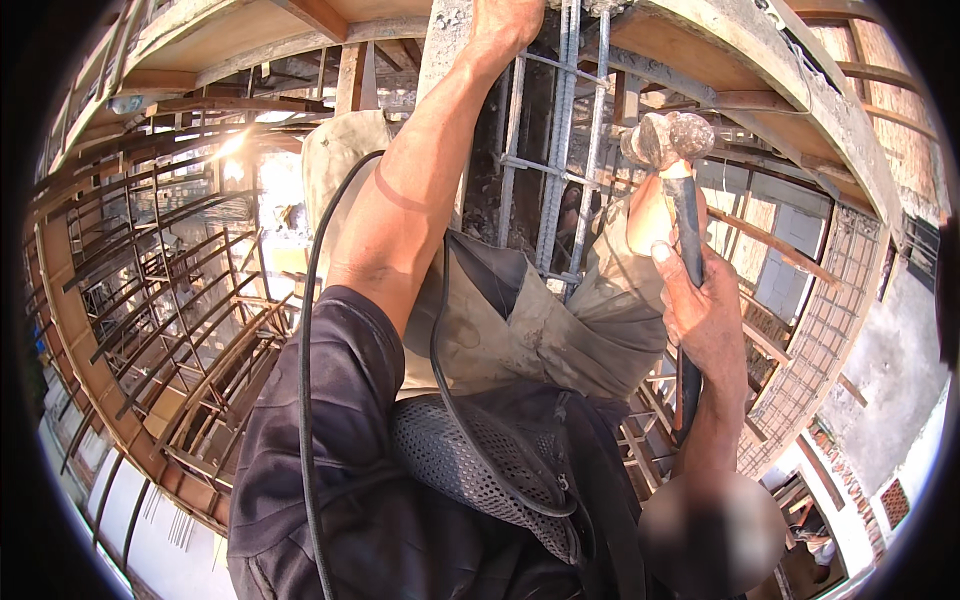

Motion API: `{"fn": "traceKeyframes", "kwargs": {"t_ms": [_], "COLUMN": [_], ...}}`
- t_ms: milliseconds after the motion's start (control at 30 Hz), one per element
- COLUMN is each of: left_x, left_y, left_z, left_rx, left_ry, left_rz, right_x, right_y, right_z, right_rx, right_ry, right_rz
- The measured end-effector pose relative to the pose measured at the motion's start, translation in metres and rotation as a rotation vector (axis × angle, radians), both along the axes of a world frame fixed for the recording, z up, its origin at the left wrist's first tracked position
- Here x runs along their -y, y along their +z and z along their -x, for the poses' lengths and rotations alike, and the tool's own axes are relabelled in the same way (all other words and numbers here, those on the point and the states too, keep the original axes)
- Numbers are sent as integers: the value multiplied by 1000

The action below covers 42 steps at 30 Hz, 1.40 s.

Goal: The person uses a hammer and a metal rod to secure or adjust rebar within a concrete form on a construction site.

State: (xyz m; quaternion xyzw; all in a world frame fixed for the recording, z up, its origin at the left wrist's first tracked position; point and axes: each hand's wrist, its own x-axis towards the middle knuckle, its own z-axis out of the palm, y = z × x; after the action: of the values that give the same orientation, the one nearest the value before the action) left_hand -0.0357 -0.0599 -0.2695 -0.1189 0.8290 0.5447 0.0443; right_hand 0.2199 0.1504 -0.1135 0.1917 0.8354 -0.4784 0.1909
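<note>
Right hand (705, 315) has its fingers closed round the dark-handled, cement-crusted steel hammer (668, 140). Left hand (505, 22) reaches up beside the vertical grey steel rebar cage (560, 150). Its grip cannot be determined.

Curved rebar cages (170, 290), timber formwork (250, 40); brick wall (905, 130), bright sunlight

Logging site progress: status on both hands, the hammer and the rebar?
Right hand shut on hammer, head raised beside rebar cage. Left hand up top against concrete column, grip unclear. Black cable runs along left arm.
</note>
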Motion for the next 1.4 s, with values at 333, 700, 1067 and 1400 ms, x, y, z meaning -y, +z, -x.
{"fn": "traceKeyframes", "kwargs": {"t_ms": [333, 700, 1067, 1400], "left_x": [34, 31, 42, 33], "left_y": [9, -24, 8, -7], "left_z": [-82, -85, -102, -105], "left_rx": [-545, -311, -325, -359], "left_ry": [284, 85, 293, 75], "left_rz": [-131, -44, -300, -66], "right_x": [6, 34, 39, 47], "right_y": [5, 23, 26, 26], "right_z": [-29, -20, -32, -36], "right_rx": [55, 41, 97, 105], "right_ry": [26, 88, 131, 224], "right_rz": [39, 39, -38, -74]}}
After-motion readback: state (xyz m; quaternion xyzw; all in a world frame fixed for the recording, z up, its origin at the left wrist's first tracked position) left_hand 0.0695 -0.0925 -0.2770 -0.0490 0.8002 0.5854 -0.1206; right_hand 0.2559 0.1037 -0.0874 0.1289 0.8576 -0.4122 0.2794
